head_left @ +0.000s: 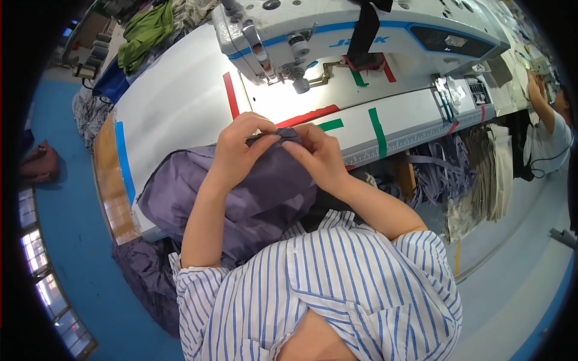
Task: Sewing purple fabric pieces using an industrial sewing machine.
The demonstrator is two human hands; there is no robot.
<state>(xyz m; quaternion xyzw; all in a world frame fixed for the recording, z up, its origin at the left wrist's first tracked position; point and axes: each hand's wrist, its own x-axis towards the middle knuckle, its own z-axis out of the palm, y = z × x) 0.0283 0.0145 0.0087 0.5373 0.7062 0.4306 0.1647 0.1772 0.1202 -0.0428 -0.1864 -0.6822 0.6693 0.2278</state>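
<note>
Here both hands meet over the near edge of the white counter [180,102], pinching one fold of purple fabric [265,186]. The left hand [241,150] is closed on the top edge of the cloth, fingers curled over it, and the right hand [316,157] grips the same edge just beside it, thumb and forefinger pressed together. The fabric bunches up under the wrists, spills off the counter's front and hangs down toward the blue floor [78,253]. Behind the hands stands a white sewing machine [337,27], its needle area lit brightly, with red tape strips [230,95] and green tape strips [377,124] stuck to the counter. A green cloth [144,33] lies at the far left end. At the right edge another person [551,129] works at a neighbouring station
</note>
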